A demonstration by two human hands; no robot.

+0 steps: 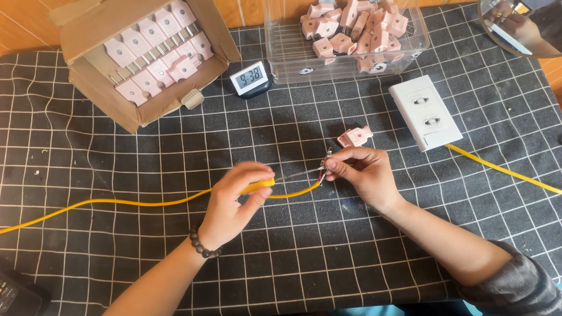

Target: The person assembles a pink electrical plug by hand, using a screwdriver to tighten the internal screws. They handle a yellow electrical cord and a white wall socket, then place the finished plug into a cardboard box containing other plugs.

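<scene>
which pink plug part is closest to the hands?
The lone pink plug piece lying on the mat just above the right hand; the others sit in the cardboard box and the clear bin.

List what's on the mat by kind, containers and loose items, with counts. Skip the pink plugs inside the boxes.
Cardboard box: 1
Clear plastic bin: 1
Digital clock: 1
White socket block: 1
Loose pink plug shell: 1
Yellow cable: 2 runs visible; one goes to the socket block
Yellow-handled screwdriver: 1
Total: 8

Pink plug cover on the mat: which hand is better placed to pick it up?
The right hand: the pink plug cover lies just beyond its fingers, while the left hand grips the screwdriver farther away.
</scene>
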